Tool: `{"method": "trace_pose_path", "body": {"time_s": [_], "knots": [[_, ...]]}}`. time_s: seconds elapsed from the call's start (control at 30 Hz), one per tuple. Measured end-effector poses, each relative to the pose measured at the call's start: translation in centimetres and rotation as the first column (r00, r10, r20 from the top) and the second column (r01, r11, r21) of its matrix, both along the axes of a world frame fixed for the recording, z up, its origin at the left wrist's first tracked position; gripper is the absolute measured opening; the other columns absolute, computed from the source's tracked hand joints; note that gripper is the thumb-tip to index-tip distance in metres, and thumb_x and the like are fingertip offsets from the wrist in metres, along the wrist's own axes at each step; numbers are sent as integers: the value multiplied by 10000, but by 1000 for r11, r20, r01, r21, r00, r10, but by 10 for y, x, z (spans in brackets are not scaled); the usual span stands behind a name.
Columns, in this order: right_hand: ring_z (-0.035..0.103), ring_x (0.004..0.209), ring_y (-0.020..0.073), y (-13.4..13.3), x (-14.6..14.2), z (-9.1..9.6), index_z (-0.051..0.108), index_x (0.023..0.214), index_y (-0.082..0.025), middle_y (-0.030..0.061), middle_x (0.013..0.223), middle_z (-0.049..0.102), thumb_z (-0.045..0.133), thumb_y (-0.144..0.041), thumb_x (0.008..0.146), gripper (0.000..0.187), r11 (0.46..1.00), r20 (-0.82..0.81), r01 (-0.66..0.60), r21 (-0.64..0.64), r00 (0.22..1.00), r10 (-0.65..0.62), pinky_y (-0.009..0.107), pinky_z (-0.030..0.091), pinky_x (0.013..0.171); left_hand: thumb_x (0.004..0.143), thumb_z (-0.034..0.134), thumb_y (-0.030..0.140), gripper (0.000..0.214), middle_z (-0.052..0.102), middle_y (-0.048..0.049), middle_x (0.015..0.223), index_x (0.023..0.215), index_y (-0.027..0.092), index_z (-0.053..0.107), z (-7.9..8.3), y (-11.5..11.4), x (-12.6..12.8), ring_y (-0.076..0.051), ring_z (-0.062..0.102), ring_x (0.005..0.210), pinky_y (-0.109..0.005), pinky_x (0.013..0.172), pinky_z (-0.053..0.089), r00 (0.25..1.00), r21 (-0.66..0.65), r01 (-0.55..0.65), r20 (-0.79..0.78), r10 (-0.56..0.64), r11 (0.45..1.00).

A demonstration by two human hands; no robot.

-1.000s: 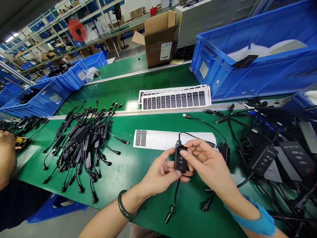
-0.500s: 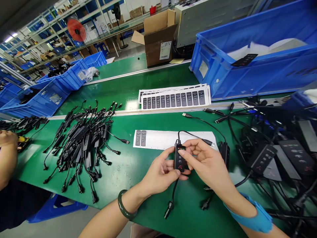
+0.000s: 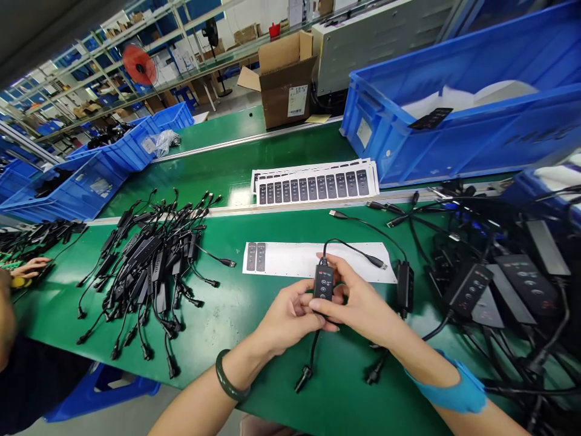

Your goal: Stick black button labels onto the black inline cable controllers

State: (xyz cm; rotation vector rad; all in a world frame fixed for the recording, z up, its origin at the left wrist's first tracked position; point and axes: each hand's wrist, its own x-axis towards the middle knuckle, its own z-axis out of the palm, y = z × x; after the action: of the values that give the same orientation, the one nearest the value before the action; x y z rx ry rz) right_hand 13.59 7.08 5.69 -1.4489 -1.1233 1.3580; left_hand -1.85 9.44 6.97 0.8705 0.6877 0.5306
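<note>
Both my hands grip one small black controller box [image 3: 323, 283] with buttons and a cable at each end, over the green table. My left hand [image 3: 287, 317] holds its lower left side. My right hand [image 3: 358, 304] wraps its right side, with the thumb on the lower face. Just behind lies a white backing sheet [image 3: 313, 260] with two dark stickers left at its left end. A second black controller [image 3: 403, 286] lies to the right of my right hand.
A pile of cabled controllers [image 3: 145, 266] lies to the left; another heap [image 3: 503, 284] is on the right. Full sticker sheets [image 3: 315, 181] rest beyond the rail. Blue crates [image 3: 454, 133], a cardboard box [image 3: 284, 82] stand behind. Another person's hand [image 3: 29, 266] is at far left.
My right thumb has slid from the top of the controller's face down to its lower end. The view has shifted slightly, and the other person's hand at far left moved.
</note>
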Motion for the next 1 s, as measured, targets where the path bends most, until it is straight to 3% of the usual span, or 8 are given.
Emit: {"method": "trace_pose_path", "body": {"time_s": [0.2,0.3,0.37,0.53,0.73,0.83,0.9,1.0], "knots": [[494,562,120,2,-2,-4,551,866,-199,-36,660,521,626,-493,812,308,995,-9,24,96,1000,-24,243,425,511,697,802,428,436,705,-91,815,946,91,681,-6,1,-1,-154,685,689,-220,594,529,998,-12,28,-57,-28,1000],[472,533,127,5,1,-5,539,676,-195,-25,573,506,505,-563,875,420,990,63,93,103,993,-100,255,406,509,701,789,474,504,708,-103,841,1006,91,669,-8,-1,0,-143,679,664,-225,589,531,996,-39,31,-80,-35,999],[515,576,150,5,3,-5,607,710,-183,-1,591,553,437,-565,903,460,985,108,109,134,986,-124,274,432,557,698,784,497,535,698,-84,800,1025,95,654,-8,-1,2,-147,678,658,-245,611,540,997,-54,-1,-83,-4,999],[621,685,189,2,-1,-7,619,1211,-158,28,760,678,512,-450,855,473,972,232,62,228,966,-116,302,497,640,717,731,574,535,667,-58,735,937,99,624,-13,-1,5,-134,650,613,-240,578,526,991,-24,-100,-88,97,995],[626,613,184,-2,-10,-7,629,1037,-195,17,713,674,506,-344,837,278,942,382,49,332,906,-181,278,486,530,746,705,575,533,630,-32,652,967,94,637,-21,-1,8,-112,602,556,-218,554,496,993,62,-90,-70,94,994],[661,692,198,0,-10,-4,624,1097,-187,37,787,708,489,-346,872,307,929,351,47,366,918,-185,295,520,610,808,644,567,550,674,-65,732,1076,86,635,-21,2,6,-147,643,638,-264,646,524,993,174,-48,-101,67,984],[679,813,214,3,-1,4,602,1193,-171,71,919,730,473,-364,894,379,906,302,102,412,922,-241,329,534,735,863,578,552,539,716,-99,871,1171,111,622,-20,6,1,-195,677,790,-323,767,533,983,387,23,-174,49,922],[656,962,244,5,29,32,514,1340,-164,119,1086,704,439,-416,921,495,826,267,279,489,854,-446,398,498,870,894,559,489,468,681,-128,1181,1246,184,609,-17,14,-8,-269,617,1113,-443,1017,432,904,737,210,-397,160,643]]}}
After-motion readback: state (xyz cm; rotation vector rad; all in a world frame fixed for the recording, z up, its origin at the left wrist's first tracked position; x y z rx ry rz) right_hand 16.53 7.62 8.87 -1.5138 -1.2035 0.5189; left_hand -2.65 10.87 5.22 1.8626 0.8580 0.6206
